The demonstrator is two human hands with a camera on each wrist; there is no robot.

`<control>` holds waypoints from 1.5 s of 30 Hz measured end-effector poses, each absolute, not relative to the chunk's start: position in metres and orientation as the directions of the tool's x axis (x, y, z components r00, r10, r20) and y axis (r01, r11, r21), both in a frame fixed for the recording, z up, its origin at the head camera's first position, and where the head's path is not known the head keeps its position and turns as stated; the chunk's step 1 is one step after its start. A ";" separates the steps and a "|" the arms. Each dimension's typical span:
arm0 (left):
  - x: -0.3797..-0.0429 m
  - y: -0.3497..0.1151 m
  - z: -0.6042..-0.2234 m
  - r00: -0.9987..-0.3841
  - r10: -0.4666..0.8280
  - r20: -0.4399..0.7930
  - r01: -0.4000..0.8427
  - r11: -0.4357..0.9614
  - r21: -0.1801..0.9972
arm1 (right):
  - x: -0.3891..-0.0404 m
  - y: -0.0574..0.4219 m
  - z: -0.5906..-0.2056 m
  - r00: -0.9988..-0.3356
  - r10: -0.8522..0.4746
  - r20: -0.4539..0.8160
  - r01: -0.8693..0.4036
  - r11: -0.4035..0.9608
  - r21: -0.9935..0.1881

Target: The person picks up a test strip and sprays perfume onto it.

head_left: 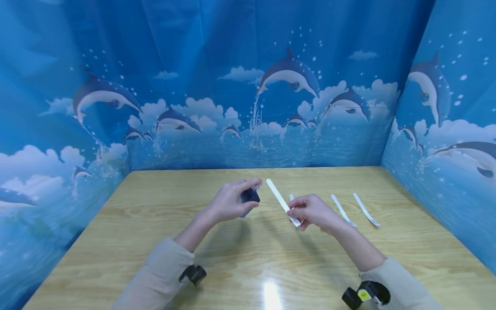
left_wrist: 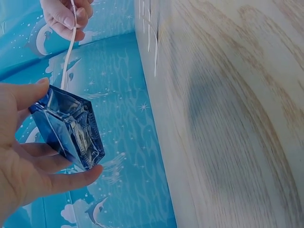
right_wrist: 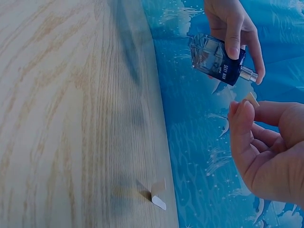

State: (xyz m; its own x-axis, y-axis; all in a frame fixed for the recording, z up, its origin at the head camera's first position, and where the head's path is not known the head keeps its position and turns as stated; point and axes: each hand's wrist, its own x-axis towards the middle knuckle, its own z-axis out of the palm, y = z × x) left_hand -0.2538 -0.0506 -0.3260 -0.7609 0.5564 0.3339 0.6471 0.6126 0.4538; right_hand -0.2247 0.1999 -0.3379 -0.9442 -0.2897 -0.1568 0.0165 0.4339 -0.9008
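My left hand (head_left: 226, 203) grips a dark blue glass perfume bottle (right_wrist: 216, 59) above the table, the index finger at its silver spray nozzle (right_wrist: 248, 73). In the left wrist view the bottle's faceted glass base (left_wrist: 83, 133) faces the camera. My right hand (head_left: 314, 214) pinches a long white paper test strip (head_left: 277, 193) near its printed lower end, between thumb and fingers. The strip slants up toward the bottle, with its far end close to the nozzle side. In the right wrist view only the strip's short end (right_wrist: 252, 99) shows past the fingertips.
Two more white strips (head_left: 342, 210) lie on the wooden table (head_left: 174, 189) to the right of my right hand, and another strip (head_left: 291, 197) is partly hidden behind that hand. A blue dolphin-printed curtain (head_left: 217, 86) encloses the table at the back and sides.
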 end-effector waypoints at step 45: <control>-0.261 -0.075 -0.333 -0.796 0.463 0.390 0.599 0.508 0.619 | -0.228 0.217 -0.338 -0.971 -0.218 -0.102 -0.008 0.455 -0.890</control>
